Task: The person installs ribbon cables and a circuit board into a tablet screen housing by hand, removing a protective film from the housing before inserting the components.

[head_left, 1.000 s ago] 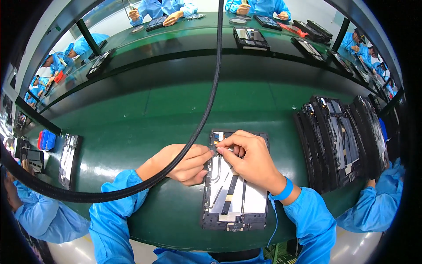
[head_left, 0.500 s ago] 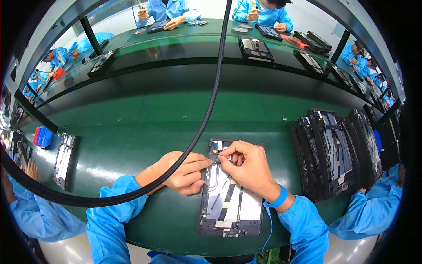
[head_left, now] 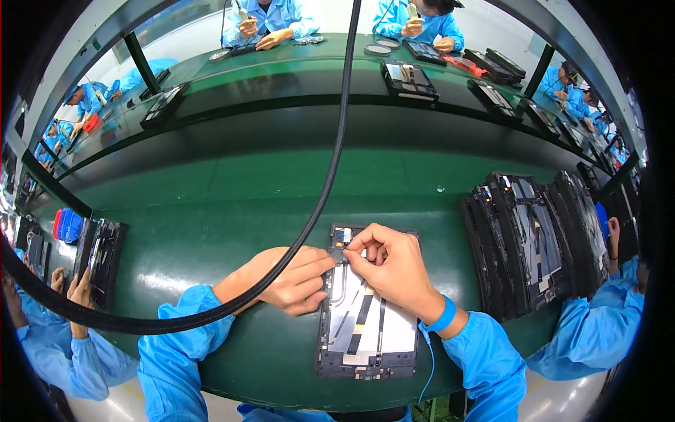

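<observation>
An opened tablet (head_left: pixel 383 334) lies flat on the green table in front of me, with a black frame, silver battery area, dark strips and thin cables showing. Pinched together, the thumb and forefinger of my right hand (head_left: pixel 397 267) touch its upper left part, close to a small orange-gold patch. What they hold, if anything, is too small to make out. My left hand (head_left: pixel 292 280) rests at the tablet's left edge, fingers curled and the fingertips meeting its upper corner area; whatever is between them is hidden. A blue wrist strap (head_left: pixel 444 314) circles my right wrist.
A thick black cable (head_left: pixel 320 204) hangs across my view and passes over my left hand. Several opened tablets in black holders (head_left: pixel 538 246) stand stacked at right. At left are black holders (head_left: pixel 109 260), a blue bin (head_left: pixel 69 225) and a co-worker's hands (head_left: pixel 81 288). A raised shelf (head_left: pixel 281 112) runs behind.
My hands stay almost in place on the tablet. At left, a co-worker's hands have come in with another black holder beside the one there. A hand has risen at far right.
</observation>
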`<action>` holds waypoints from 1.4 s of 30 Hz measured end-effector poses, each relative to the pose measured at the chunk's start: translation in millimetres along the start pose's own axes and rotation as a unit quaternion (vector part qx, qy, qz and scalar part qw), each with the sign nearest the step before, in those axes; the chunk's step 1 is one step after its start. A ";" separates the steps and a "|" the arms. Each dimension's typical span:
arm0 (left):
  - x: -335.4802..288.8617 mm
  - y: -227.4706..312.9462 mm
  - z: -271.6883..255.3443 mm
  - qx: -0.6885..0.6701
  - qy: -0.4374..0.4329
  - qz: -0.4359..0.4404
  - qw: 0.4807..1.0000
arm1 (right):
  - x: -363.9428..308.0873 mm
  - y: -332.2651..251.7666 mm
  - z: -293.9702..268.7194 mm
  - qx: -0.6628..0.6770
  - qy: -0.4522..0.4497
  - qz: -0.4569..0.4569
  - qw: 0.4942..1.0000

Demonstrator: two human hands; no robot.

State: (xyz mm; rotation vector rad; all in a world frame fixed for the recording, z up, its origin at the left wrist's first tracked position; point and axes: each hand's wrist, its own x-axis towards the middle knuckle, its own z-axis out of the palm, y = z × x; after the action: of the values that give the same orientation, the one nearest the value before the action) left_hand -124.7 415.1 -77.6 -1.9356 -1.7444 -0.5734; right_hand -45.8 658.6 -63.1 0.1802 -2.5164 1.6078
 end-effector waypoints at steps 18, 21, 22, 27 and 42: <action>3.9 4.4 0.8 0.010 0.014 -0.018 1.000 | 2.3 11.7 6.9 0.038 0.005 -0.040 0.998; 8.5 3.6 10.5 -0.007 0.032 -0.026 0.999 | -3.9 8.9 2.6 0.008 0.080 -0.109 0.991; 9.3 7.0 5.9 -0.004 0.026 -0.040 0.999 | -4.1 7.8 2.7 0.015 0.077 -0.121 0.990; 6.1 20.8 11.9 0.007 0.040 -0.100 0.994 | -23.6 1.5 -10.4 -0.009 0.161 -0.210 0.964; 41.5 74.8 48.4 -0.083 -0.097 -0.120 0.984 | -161.7 -28.7 -193.3 -0.491 0.183 0.021 0.851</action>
State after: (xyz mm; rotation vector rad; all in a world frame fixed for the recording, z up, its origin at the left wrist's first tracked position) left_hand -46.1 471.0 -96.7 -1.9619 -2.1341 -0.6503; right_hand 129.9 825.4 11.8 -0.2778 -2.6466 0.1563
